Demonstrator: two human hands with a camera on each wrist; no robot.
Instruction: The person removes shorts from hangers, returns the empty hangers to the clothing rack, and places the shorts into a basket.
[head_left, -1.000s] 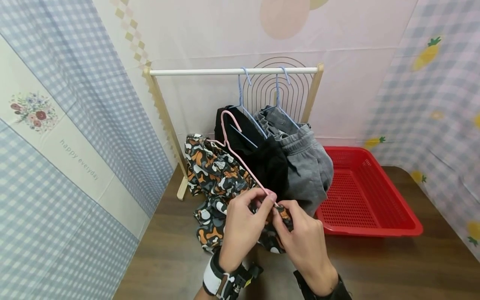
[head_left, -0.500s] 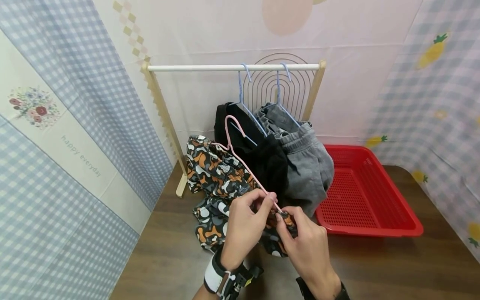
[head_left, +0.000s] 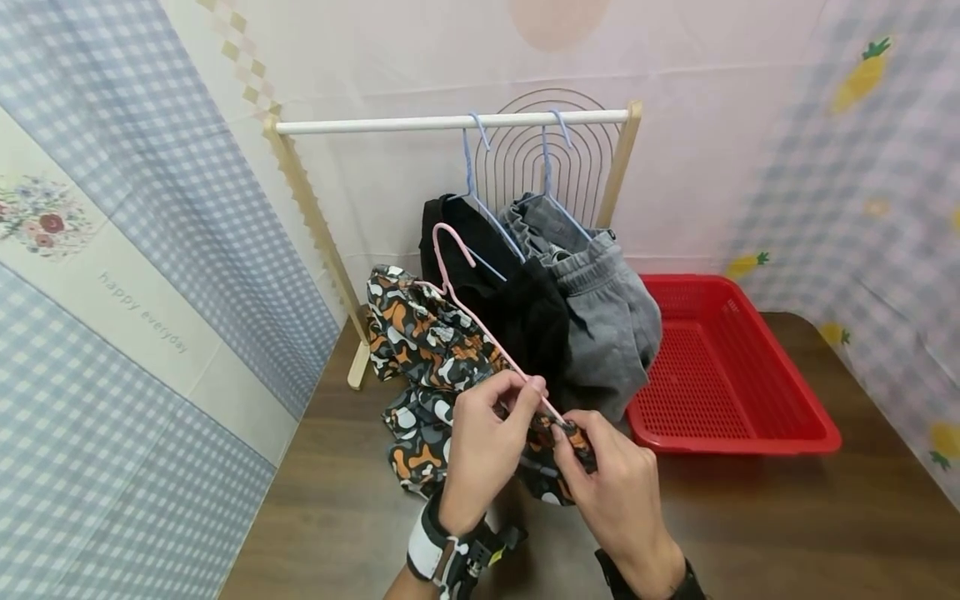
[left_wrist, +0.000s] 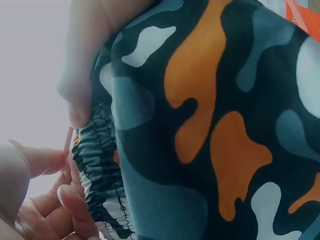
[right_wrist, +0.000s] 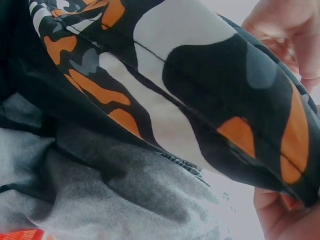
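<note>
Pink hanger (head_left: 495,340), pinched by left hand (head_left: 483,446), and patterned garment (head_left: 423,333), gripped by right hand (head_left: 618,475), held nearer the left edge of tabletop (head_left: 750,533), not yet hung; black garment (head_left: 534,310) and grey garment (head_left: 609,317) already hung on rail (head_left: 375,126).

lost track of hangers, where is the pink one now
In the head view, the pink hanger is near the middle, in front of the black garment, its lower arm pinched by the left hand, near the right hand.
</note>
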